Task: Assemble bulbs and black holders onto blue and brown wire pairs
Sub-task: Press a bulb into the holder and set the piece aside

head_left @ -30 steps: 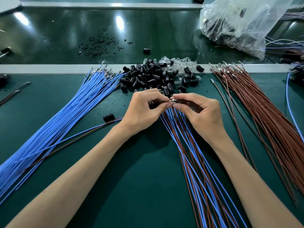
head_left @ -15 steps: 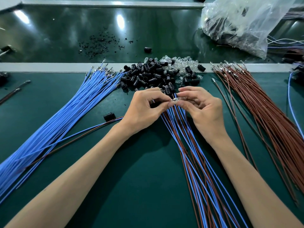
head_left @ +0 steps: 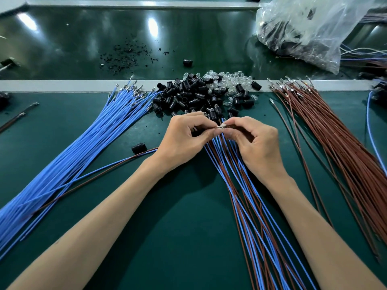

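My left hand [head_left: 184, 137] and my right hand [head_left: 254, 143] meet fingertip to fingertip over the green mat, pinching a small clear bulb with metal wire terminals [head_left: 222, 126] between them. A blue and brown wire pair [head_left: 117, 166] runs from under my left hand out to the left. Beneath both hands a mixed bundle of blue and brown wires [head_left: 247, 201] fans toward me. Just beyond the fingers lies a pile of black holders [head_left: 188, 97] with clear bulbs [head_left: 232, 80] behind it. What my left palm holds is hidden.
A thick bundle of blue wires [head_left: 69, 155] lies on the left and brown wires [head_left: 339, 143] on the right. One loose black holder [head_left: 138, 147] sits left of my left wrist. A clear plastic bag [head_left: 310, 28] lies at the back right, with black debris [head_left: 127, 57] on the far belt.
My right hand's fingers have curled in tighter and shifted slightly at the pinch point; the left hand has stayed nearly still.
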Motion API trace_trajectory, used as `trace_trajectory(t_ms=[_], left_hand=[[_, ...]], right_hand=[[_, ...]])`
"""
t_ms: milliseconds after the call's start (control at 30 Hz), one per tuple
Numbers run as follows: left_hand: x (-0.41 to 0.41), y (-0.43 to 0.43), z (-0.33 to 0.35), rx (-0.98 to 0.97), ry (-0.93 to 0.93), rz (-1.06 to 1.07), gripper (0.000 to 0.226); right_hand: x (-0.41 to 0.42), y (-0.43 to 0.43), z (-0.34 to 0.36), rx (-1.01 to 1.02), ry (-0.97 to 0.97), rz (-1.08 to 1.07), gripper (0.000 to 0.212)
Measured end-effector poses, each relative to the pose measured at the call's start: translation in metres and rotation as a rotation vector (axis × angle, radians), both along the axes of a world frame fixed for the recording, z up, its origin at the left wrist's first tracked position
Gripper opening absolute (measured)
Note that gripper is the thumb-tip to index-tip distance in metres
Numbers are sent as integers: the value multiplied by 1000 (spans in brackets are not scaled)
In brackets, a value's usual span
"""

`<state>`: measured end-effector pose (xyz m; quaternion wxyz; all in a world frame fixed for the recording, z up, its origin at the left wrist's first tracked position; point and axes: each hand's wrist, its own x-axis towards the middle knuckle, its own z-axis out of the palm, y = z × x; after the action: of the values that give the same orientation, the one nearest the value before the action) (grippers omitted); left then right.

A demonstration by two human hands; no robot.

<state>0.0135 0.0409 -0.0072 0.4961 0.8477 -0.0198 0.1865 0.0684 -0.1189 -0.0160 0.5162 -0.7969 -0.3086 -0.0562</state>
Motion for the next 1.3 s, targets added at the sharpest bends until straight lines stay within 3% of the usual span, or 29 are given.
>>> trace_trajectory(t_ms=[167,500,733,1067,1300], left_hand=[[0,-1,0,-47,4,8,2],[0,-5,1,-121,-70,-9,8],[-1,-9,6,-306,-43,55,10],[0,-7,10,-318,210,-45,15],[0,-8,13,-523,312,-64,11]], right_hand=[[1,2,-2,-37,-129,6,11],[0,2,0,-30,-156,11,11],[-2,3,3,31,-149,-21,16],[-5,2,4,97,-216,-78,20],[-2,-1,4,117,-286,-37,16]])
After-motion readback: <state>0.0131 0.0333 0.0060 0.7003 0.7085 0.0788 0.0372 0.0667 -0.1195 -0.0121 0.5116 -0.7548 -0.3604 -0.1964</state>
